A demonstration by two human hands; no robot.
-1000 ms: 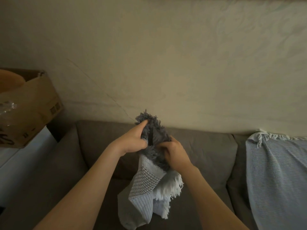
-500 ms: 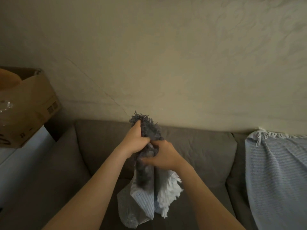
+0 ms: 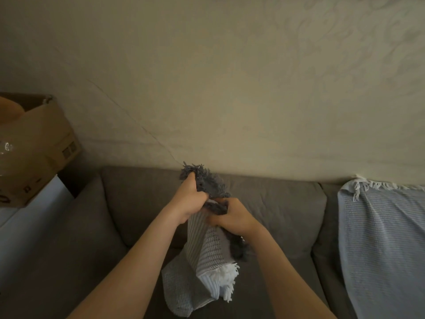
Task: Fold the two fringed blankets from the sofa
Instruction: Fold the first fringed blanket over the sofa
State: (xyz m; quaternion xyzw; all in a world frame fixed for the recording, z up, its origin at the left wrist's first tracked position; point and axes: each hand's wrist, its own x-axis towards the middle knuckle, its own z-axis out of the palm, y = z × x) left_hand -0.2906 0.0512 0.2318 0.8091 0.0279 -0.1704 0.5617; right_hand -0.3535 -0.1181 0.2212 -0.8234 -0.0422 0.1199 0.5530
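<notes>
Presently the grey waffle-weave blanket with dark and white fringes [image 3: 207, 249] hangs bunched from both grips, long axis dropping toward the brown fabric sofa [image 3: 276, 203]; left hand [image 3: 187, 201] clenches the dark fringe uppermost; right hand [image 3: 233, 218] pinches cloth just beside, lower; pale blue fringed blanket [image 3: 379, 245] lies draped well apart rightward; seat room below.

The grey sofa [image 3: 276, 215] bears 1 pale blue fringed blanket [image 3: 379, 245], draped.
</notes>
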